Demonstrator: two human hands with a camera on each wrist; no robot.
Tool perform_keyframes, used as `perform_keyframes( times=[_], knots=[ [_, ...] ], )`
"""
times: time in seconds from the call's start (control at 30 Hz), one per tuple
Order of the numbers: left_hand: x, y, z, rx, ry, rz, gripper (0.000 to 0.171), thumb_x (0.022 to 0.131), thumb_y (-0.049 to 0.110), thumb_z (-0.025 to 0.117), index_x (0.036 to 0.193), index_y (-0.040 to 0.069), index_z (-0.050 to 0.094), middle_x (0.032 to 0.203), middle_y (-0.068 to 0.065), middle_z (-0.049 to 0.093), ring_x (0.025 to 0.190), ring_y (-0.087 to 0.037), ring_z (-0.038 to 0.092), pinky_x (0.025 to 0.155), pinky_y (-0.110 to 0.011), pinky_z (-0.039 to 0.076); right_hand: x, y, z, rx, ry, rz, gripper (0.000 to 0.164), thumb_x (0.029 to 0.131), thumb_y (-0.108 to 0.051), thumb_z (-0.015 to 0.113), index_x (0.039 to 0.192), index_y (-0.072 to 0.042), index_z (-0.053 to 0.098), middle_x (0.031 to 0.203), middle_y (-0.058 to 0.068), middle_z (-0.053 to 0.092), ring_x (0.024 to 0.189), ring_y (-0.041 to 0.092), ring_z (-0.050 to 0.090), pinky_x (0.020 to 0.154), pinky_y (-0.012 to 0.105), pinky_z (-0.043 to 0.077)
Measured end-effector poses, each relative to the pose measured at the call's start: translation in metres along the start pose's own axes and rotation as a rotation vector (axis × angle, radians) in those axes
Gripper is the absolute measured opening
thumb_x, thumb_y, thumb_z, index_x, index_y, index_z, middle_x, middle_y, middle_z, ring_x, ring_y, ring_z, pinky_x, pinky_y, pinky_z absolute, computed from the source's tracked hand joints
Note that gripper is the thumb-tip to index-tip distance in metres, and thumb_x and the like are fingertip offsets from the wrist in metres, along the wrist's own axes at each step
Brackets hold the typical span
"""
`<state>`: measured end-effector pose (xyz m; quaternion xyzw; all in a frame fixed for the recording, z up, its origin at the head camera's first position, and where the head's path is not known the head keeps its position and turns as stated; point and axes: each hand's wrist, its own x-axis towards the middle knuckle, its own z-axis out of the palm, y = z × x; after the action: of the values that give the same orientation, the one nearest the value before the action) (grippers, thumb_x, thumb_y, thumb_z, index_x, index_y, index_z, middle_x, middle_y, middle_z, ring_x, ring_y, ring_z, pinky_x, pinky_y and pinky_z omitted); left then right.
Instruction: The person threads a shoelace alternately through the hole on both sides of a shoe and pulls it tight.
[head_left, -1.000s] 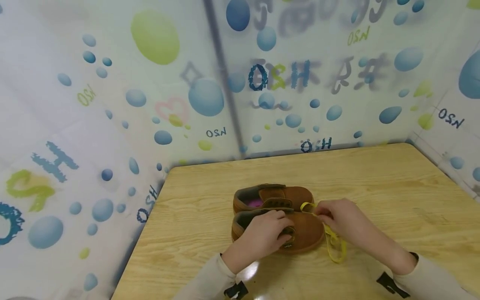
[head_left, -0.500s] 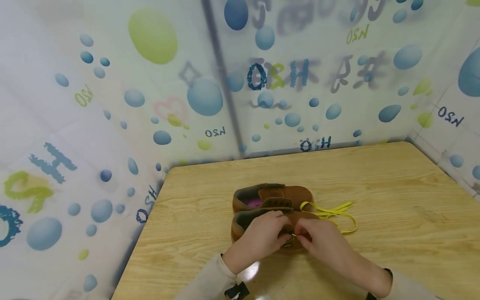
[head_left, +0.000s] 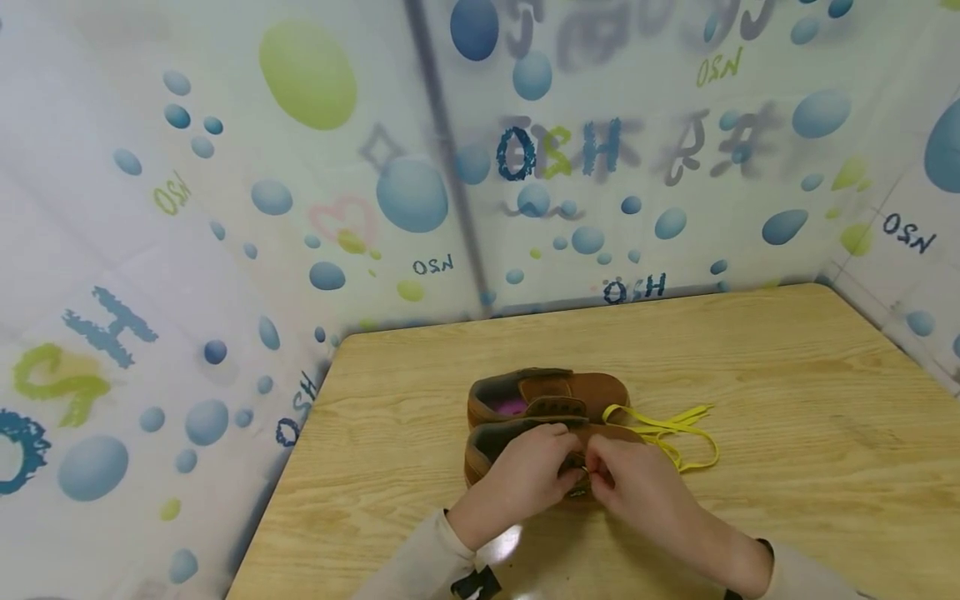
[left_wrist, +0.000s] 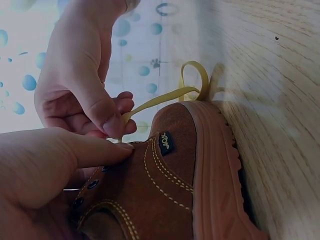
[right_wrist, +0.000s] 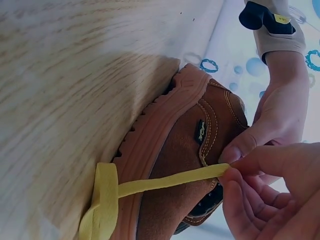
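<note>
Seeing light wooden table (head_left: 787, 367), grain running sideways, lamp glare sitting on near edge. White plastic sheeting (head_left: 225, 208) wrapping around it on three sides, printed with blue and green bubbles plus mirrored lettering. Dark pole (head_left: 446, 158) showing through sheeting behind. I'm getting soft, even light here.

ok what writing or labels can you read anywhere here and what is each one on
"OSH" in blue and green: printed mirrored on the back curtain, and again lower down near the table edge.
"OSN" in small dark letters: same curtain, several spots, also mirrored.
Large grey characters at the curtain's top: too blurred to read.
Small dark tag on the nearer brown shoe: lettering too small to read.
Yellow lace: no text.
</note>
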<state>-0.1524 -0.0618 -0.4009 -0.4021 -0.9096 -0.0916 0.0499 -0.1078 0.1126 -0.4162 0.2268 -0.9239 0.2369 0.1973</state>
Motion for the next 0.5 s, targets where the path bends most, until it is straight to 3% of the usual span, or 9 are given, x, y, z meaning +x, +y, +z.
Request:
perform_keyframes(
  times=[0.33, 0.5],
  knots=[
    [-0.0012, 0.0006, -0.0002, -0.02, 0.019, -0.001, 0.012, 0.086, 0.025, 0.078, 0.092, 0.019, 0.07, 0.078, 0.01, 0.058, 0.067, 0.0, 0.047, 0.061, -0.012, 0.039, 0.0004, -0.0041, 0.0028, -0.015, 0.017, 0.02, 0.037, 0.068, 0.0, 0.08, 0.074, -0.022, 0.051, 0.06, -0.017, 0.045, 0.055, -0.007, 0.031, 0.051, 0.015, 0.029],
    [-0.0006, -0.0021, -0.0002, -0.027, 0.007, 0.048, 0.009, 0.087, 0.024, 0.075, 0.089, 0.019, 0.068, 0.08, 0.01, 0.059, 0.069, -0.001, 0.047, 0.063, -0.012, 0.039, 0.0014, -0.0052, 0.0048, -0.007, 0.028, 0.025, 0.039, 0.07, -0.001, 0.082, 0.076, -0.022, 0.05, 0.062, -0.016, 0.046, 0.057, -0.006, 0.034, 0.053, 0.015, 0.031]
  ],
)
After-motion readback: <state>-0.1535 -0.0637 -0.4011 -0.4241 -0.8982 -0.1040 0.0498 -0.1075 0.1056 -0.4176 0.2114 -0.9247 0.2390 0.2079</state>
